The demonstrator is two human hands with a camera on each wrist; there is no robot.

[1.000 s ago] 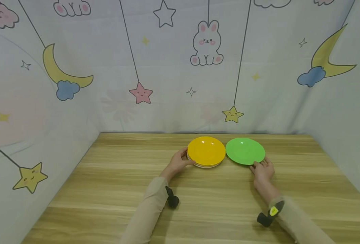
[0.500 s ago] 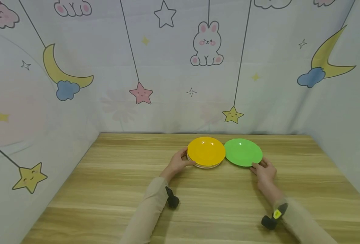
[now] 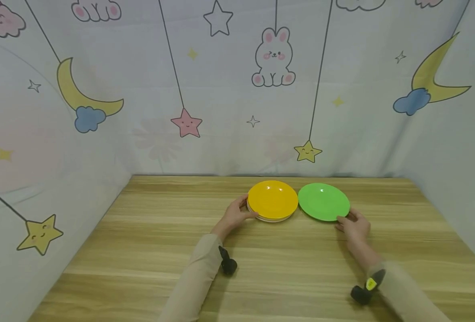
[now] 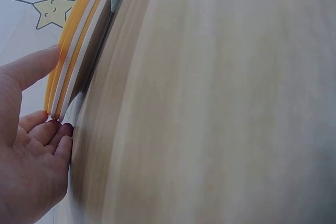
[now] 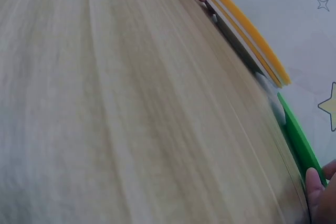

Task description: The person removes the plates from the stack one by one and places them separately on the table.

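Note:
A yellow plate (image 3: 272,199) tops a stack of yellow and white plates, whose layered rims (image 4: 71,59) show edge-on in the left wrist view. My left hand (image 3: 235,213) holds the stack at its left front, thumb against the rim and fingertips at the lower edge. Just right of the stack is a green plate (image 3: 323,202), its rim very close to the yellow one. With thumb and fingers my right hand (image 3: 357,226) grips the green plate at its front right rim. In the right wrist view, the green plate (image 5: 300,137) sits lower than the stack's top.
The wood-grain table (image 3: 285,277) runs up to a pale cloth backdrop (image 3: 221,89) printed with stars, moons and a rabbit. Cloth also hangs along both sides. Whitish bits (image 4: 76,109) show beneath the stack, too unclear to name.
The green plate slid slightly left towards the stack, then back right. My right hand moved right and a little nearer to me. The left hand and the stack stayed put.

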